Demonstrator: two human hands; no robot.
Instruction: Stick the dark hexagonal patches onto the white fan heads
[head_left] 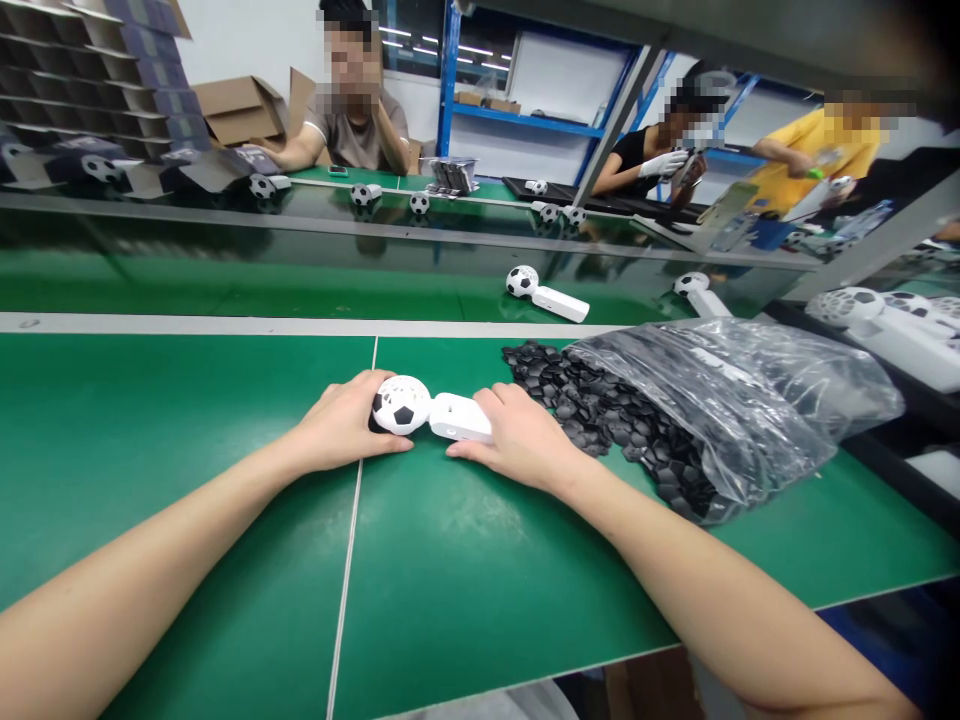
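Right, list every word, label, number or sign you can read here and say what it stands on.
None can be read.
The white handle of the football-headed item held by the left hand and right hand bears a small round mark, no letters.
The cardboard boxes show no legible print.
The clear bag of black pieces shows no label.

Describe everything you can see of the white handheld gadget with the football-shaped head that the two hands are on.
The white plastic gadget with a football-patterned ball head lies flat on the green table mat, head to the left. The round head is white with black patches and small perforations; the handle is a smooth white block with a small round mark. The left hand cups the head, the right hand covers the handle's far end.
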